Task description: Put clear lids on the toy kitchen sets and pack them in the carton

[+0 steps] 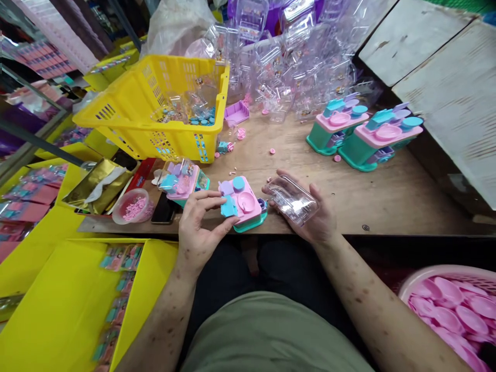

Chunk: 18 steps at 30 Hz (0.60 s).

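Observation:
My left hand point(201, 227) is at the left side of a pink and green toy kitchen unit point(251, 206), its fingers curved around a light-blue piece point(229, 206) on top. A pink pan-shaped part, a blue round part and a lilac part also sit on this unit. Just right of it, my right hand point(320, 219) holds a clear plastic cover point(292, 199), tilted, with its fingers around the sides. Left of my left hand stands another toy unit point(180, 181) with a clear cover over its top.
Two more toy units point(382, 134) stand at the back right. A yellow basket point(155, 129) holds blue and clear parts; clear covers point(294, 67) pile up behind. A tub of small pink pieces point(134, 206) and a phone point(165, 208) lie left. Pink parts fill a basket point(449, 310) lower right.

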### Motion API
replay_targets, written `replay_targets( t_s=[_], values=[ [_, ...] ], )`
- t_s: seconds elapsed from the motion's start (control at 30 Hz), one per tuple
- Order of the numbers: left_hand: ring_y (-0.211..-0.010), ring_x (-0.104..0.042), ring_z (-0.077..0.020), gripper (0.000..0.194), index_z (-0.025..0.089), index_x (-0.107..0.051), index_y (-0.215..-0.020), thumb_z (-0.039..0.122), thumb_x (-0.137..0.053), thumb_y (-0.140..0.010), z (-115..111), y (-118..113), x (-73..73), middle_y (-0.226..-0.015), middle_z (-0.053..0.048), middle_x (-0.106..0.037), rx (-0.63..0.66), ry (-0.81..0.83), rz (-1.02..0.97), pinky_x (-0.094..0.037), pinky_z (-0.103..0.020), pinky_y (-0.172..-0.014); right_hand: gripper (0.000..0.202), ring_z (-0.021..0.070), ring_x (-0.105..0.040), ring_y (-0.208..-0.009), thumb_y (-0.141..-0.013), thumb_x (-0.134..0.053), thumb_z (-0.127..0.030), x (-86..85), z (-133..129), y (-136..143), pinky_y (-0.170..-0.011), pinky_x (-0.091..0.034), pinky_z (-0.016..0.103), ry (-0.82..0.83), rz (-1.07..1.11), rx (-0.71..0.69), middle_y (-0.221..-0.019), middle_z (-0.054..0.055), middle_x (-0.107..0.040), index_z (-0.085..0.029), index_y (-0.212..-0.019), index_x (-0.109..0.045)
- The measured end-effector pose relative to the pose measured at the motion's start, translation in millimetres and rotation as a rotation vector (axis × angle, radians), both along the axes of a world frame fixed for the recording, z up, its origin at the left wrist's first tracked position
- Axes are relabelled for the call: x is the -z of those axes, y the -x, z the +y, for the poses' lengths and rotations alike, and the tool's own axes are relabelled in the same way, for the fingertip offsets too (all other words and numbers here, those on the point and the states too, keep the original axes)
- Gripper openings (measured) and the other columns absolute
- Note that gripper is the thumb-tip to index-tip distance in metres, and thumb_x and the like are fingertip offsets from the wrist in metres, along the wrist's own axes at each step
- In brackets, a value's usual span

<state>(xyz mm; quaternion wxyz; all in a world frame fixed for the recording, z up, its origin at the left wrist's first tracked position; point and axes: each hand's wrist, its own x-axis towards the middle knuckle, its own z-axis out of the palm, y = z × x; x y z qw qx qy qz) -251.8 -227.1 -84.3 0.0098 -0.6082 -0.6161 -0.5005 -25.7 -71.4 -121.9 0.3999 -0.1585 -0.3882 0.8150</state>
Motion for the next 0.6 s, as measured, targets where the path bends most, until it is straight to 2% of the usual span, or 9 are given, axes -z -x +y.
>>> replay_targets(
  t_s=[0.13, 0.27, 0.43, 0.6],
  values=[
    [-0.105, -0.075, -0.0221, 0.032, 0.026, -0.079, -0.12, 0.04, -0.096, -0.097, 3, -4, -9.3, -0.111, -0.003, -0.078, -0.014, -0.001, 0.08, -0.067, -0.036, -0.093, 0.062, 0.0349, -0.076, -0.133, -0.098, -0.073, -0.077, -0.6, -1, 0, -0.108, -0.069, 0.054, -0.026, -0.035, 0.016, -0.143, 0.009, -0.079, -0.033, -0.142, -0.08],
    [-0.087, -0.077, -0.0178, 0.022, 0.026, -0.078, -0.126, 0.03, -0.085, -0.106, 2, -11, -34.5, -0.108, -0.001, -0.082, 0.025, 0.116, 0.222, -0.068, -0.032, -0.089, 0.064, 0.0344, -0.076, -0.133, -0.098, -0.072, -0.077, -0.3, -1, 1, -0.108, -0.068, 0.054, -0.021, -0.034, 0.014, -0.145, 0.008, -0.078, -0.033, -0.143, -0.079],
    [-0.1, -0.082, -0.0267, 0.016, 0.025, -0.077, -0.127, 0.031, -0.073, -0.112, -2, -14, -68.3, -0.111, -0.006, -0.084, 0.048, 0.24, 0.463, -0.067, -0.041, -0.094, 0.059, 0.0316, -0.078, -0.129, -0.098, -0.075, -0.075, -2.1, -3, 1, -0.103, -0.071, 0.049, -0.006, -0.007, 0.014, -0.14, 0.006, -0.08, -0.034, -0.139, -0.081],
    [-0.095, -0.077, -0.0319, 0.02, 0.022, -0.075, -0.112, 0.031, -0.058, -0.117, 4, -11, -81.8, -0.104, -0.01, -0.079, 0.134, 0.414, 0.689, -0.065, -0.047, -0.086, 0.059, 0.0304, -0.078, -0.128, -0.099, -0.074, -0.075, 0.2, -4, 1, -0.101, -0.071, 0.047, -0.008, 0.01, 0.004, -0.139, 0.006, -0.08, -0.034, -0.141, -0.081]
  ],
)
